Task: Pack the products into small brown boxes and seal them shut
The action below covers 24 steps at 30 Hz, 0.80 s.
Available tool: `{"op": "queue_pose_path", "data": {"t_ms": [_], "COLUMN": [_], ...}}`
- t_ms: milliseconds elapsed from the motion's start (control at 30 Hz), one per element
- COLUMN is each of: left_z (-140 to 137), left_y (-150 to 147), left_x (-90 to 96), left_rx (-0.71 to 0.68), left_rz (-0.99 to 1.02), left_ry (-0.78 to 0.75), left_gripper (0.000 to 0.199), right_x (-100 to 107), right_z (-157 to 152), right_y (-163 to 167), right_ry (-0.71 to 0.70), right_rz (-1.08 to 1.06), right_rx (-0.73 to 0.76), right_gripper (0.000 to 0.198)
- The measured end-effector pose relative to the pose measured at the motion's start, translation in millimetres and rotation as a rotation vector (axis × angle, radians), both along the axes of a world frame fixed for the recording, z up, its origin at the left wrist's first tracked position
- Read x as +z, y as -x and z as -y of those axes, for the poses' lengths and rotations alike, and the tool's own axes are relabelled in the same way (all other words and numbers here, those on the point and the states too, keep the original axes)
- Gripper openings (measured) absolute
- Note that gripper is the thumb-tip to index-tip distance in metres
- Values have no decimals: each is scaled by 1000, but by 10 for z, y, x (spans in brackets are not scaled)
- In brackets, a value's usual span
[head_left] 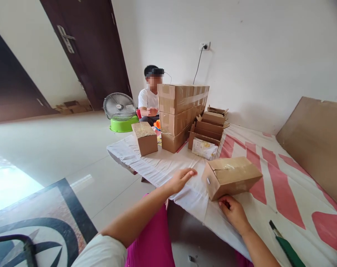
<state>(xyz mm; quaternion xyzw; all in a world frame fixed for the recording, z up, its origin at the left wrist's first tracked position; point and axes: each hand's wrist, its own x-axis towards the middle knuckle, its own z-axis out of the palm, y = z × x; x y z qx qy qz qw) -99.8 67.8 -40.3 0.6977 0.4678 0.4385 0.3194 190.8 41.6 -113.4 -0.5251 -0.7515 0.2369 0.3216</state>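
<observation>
A closed cardboard box (pixel 232 176) with clear tape along its top lies on the cloth-covered table in front of me. My left hand (pixel 182 180) hovers just left of it, fingers stretched out and nothing visible in them. At the lower front edge of the box is my right hand (pixel 234 212), its fingers curled in by the bottom corner. Whether those fingers grip the box or something small is hidden. Behind the box, a white printed packet (pixel 204 149) leans against open cardboard boxes (pixel 206 132).
Taped cartons (pixel 182 115) form a tall stack near a seated person (pixel 148 100). A smaller box (pixel 145 140) stands at the table's left edge. A green-handled tool (pixel 288 248) lies at front right. A cardboard sheet (pixel 313 144) leans at right; a fan (pixel 119 106) sits behind.
</observation>
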Motion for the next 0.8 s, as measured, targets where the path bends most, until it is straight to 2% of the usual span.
{"op": "queue_pose_path", "data": {"t_ms": [33,100,133,167,200,300,400,500,633,733,800], "left_z": [-82,-329,-475,-619,-752,-1020,-1093,-1069,-976,-815,-618], "left_y": [81,371,559,760,961,1465,1713,1787,1826,1759,1632], "left_x": [126,408,538,647,726,773,661,615,734,795,758], "left_rx": [127,540,742,879,951,1016,1119,1275,1443,1442,1359], "left_rz": [-85,-256,-338,-418,-479,-526,-456,-387,-293,-311,-356], "left_ry": [-105,-260,-260,-221,-160,82,162,141,174,149,111], "left_gripper": [36,31,34,42,49,58,69,72,67,60,53], "right_x": [-6,-13,-14,-14,-13,-9,-10,-12,-1,11,17], "right_z": [-3,-9,-14,-19,-24,-34,-32,-28,-28,-25,-19], "right_y": [-7,-15,-16,-17,-17,-17,-18,-12,-3,-4,-5], "right_ry": [8,24,32,38,44,56,50,51,58,54,52], "right_rz": [-11,-29,-32,-35,-39,-63,-85,-92,-117,-121,-116], "right_rx": [0,-4,-7,-10,-13,-19,-27,-40,-42,-22,-1], "right_gripper": [23,25,26,26,27,28,28,27,26,24,22]}}
